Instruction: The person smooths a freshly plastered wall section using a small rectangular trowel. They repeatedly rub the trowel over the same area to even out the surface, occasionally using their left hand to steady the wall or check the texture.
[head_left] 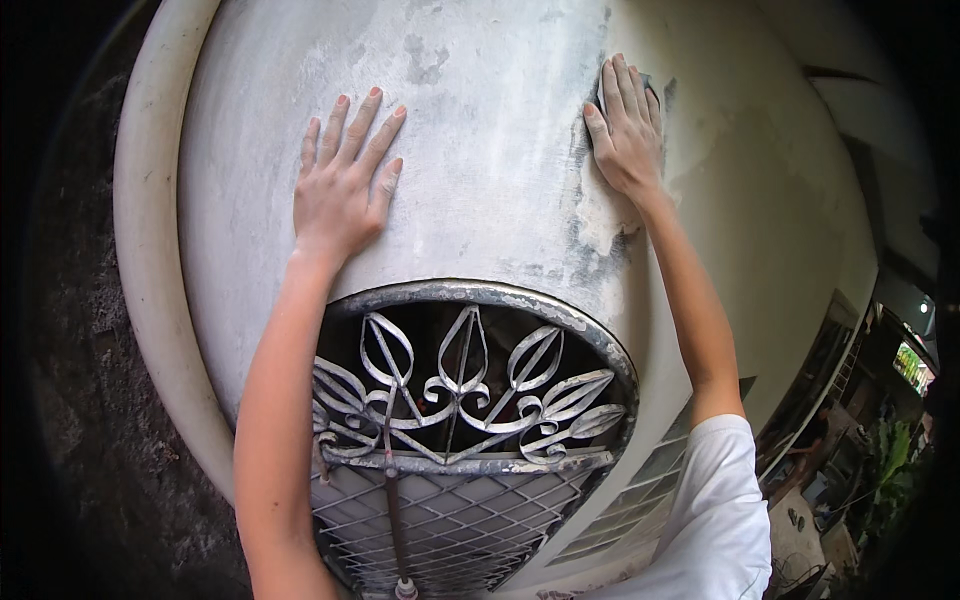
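Wall: pale grey-white, dark blotches under my right hand. Window grille: silver-grey, leaf scroll pattern, diamond mesh below. My sleeve: white.

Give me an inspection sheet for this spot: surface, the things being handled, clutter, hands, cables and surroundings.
Surface: pale plastered wall, patchy, with grey scuffed streaks near the right hand.
Job's things: a small dark pad shows at the right hand's fingertips; mostly hidden, kind unclear.
Clutter: nothing seen on the wall.
Hands: left hand lies flat, fingers spread, holding nothing; right hand presses flat over the pad.
Cables: nothing seen.
Surroundings: arched window grille of metal scrollwork below the hands, wire mesh under it; pale curved moulding at left; rough dark wall beyond; plants and yard items at lower right.
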